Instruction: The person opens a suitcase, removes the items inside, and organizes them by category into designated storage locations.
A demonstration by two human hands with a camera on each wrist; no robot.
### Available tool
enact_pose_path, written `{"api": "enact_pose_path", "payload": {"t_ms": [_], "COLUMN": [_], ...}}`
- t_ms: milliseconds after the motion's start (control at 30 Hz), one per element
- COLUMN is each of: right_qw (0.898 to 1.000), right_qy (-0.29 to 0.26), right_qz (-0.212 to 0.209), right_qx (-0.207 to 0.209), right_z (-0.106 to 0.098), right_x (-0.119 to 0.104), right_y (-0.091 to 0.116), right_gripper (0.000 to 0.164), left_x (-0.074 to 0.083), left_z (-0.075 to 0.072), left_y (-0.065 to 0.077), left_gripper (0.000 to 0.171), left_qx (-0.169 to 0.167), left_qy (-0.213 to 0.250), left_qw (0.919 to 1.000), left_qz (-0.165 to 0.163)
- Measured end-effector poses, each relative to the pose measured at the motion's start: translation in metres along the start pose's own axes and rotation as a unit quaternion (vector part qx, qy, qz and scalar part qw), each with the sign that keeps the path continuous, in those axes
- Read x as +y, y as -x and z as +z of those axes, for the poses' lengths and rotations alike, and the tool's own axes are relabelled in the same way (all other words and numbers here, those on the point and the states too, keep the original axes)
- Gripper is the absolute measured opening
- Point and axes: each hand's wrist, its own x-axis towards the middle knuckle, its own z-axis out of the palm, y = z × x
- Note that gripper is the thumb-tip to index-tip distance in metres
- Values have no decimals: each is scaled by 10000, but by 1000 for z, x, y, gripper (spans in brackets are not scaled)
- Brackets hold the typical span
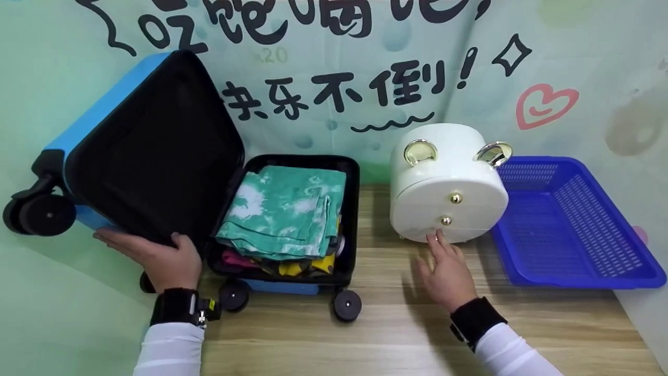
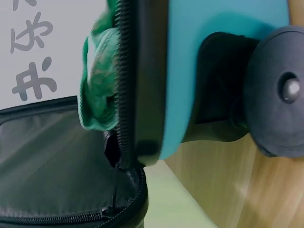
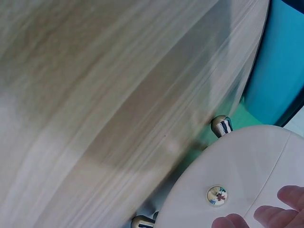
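Observation:
A small blue suitcase [image 1: 300, 288] stands unfolded, its black-lined lid [image 1: 156, 151] tilted up on the left. Folded green-and-white tie-dye cloth [image 1: 284, 209] lies in its base, over yellow, black and pink fabric [image 1: 308, 266]. Along the lid's lower edge rests my left hand [image 1: 169, 261], fingers extended and thumb raised on the inner side. My right hand [image 1: 449, 274] reaches to the front of a white rounded box [image 1: 443, 136] with gold ears and small knobs. Its fingertips [image 3: 275, 216] are near the lower knob [image 1: 446, 220]; whether they touch is unclear.
A blue plastic basket [image 1: 579, 282] with perforated walls stands right of the white box, on the wooden table [image 1: 407, 334]. Black wheels [image 1: 347, 305] stick out from the suitcase's front. A printed backdrop [image 1: 334, 125] hangs behind.

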Motion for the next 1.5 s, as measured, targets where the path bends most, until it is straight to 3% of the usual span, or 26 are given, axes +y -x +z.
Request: {"api": "enact_pose_path", "payload": {"t_ms": [333,433,533,633,733,900,1100,1233,1367,1500], "right_qw": [9999,9998,9993,9972,9927,9816,9705,9675,9668,9655], "right_qy": [-5,-38,-182,-398,-574,-797,-1128,-1323,-1456,-1550], "right_qz": [-75,-44,27,1,-120,-68,381,676,906,1026], "right_qx": [137,185,318,632,1054,1733,2095,2045,1893,1826], "right_z": [-1,-2,-5,-11,-19,-37,-60,-67,-70,-71], "right_x": [-1,-2,-5,-8,-10,-13,-19,-22,-24,-27], "right_y": [1,1,1,-1,-5,-18,-39,-52,-60,-65], "right_gripper": [63,62,60,53,44,36,41,41,31,22], "left_x": [13,22,31,41,50,63,71,74,77,78], "left_z": [3,7,14,23,31,47,67,77,81,80], "left_y": [20,27,34,38,42,50,61,67,71,72], "left_gripper": [93,95,96,97,98,102,105,106,107,105], "left_qx": [367,147,-498,-1456,-2357,-3323,-4000,-4331,-4599,-4733], "left_qy": [-584,-755,-889,-925,-1013,-1494,-2170,-2387,-2394,-2338], "left_qw": [9915,9869,9775,9628,9456,9107,8673,8450,8325,8284], "left_qz": [1103,1417,1847,2079,2003,1948,2020,2036,1953,1870]}}
